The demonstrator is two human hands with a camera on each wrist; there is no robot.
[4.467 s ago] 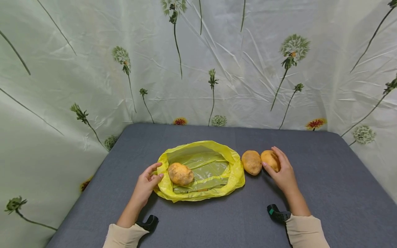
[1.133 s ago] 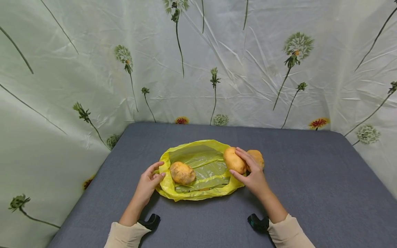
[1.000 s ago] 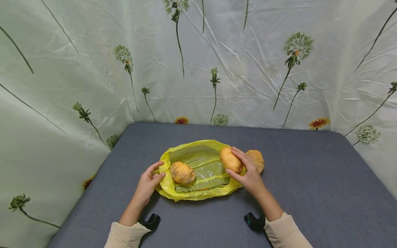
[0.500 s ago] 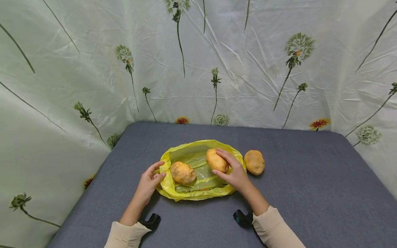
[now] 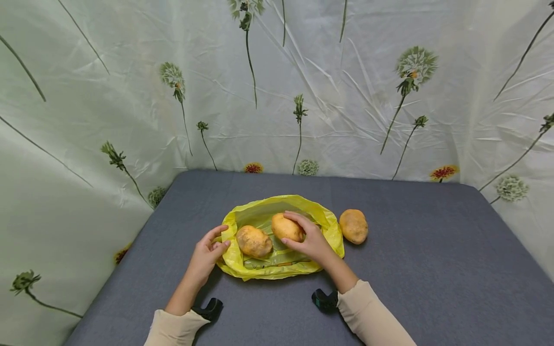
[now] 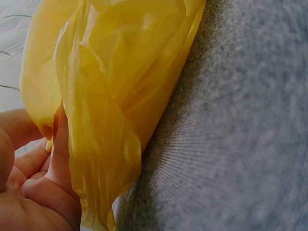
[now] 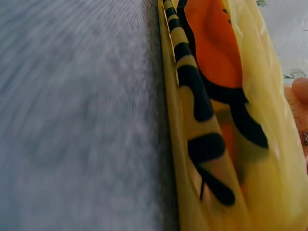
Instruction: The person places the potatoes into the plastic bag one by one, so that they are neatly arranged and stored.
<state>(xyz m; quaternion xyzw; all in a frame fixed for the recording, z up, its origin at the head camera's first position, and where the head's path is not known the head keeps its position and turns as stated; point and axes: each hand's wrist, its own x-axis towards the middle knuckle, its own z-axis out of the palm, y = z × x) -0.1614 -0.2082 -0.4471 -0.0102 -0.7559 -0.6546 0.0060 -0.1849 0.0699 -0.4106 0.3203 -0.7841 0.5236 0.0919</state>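
Observation:
A yellow plastic bag (image 5: 333, 235) lies with its mouth wide, facing up. My left hand (image 5: 205, 254) grips the bag's left rim, thumb and fingers on either side of the plastic, as the left wrist view also shows. Inside the bag, at its left, rests a potato (image 5: 254, 241). My right hand (image 5: 312, 240) holds a second potato (image 5: 286, 227) over the bag's middle, thumb on the near side and fingers on the far side. In the right wrist view the bag's printed side (image 7: 207, 101) hides most of that hand. A third potato (image 5: 353, 226) lies just right of the bag.
The grey cloth-covered table (image 5: 415, 269) stretches out on every side of the bag. Behind it and at the left hangs a pale curtain (image 5: 346, 96) with printed dandelions. Black wrist cameras (image 5: 324, 300) sit at both wrists.
My right hand took the rightmost potato, carried it left past the other one and over the bag's right rim to the middle. My left hand has stayed at the left rim.

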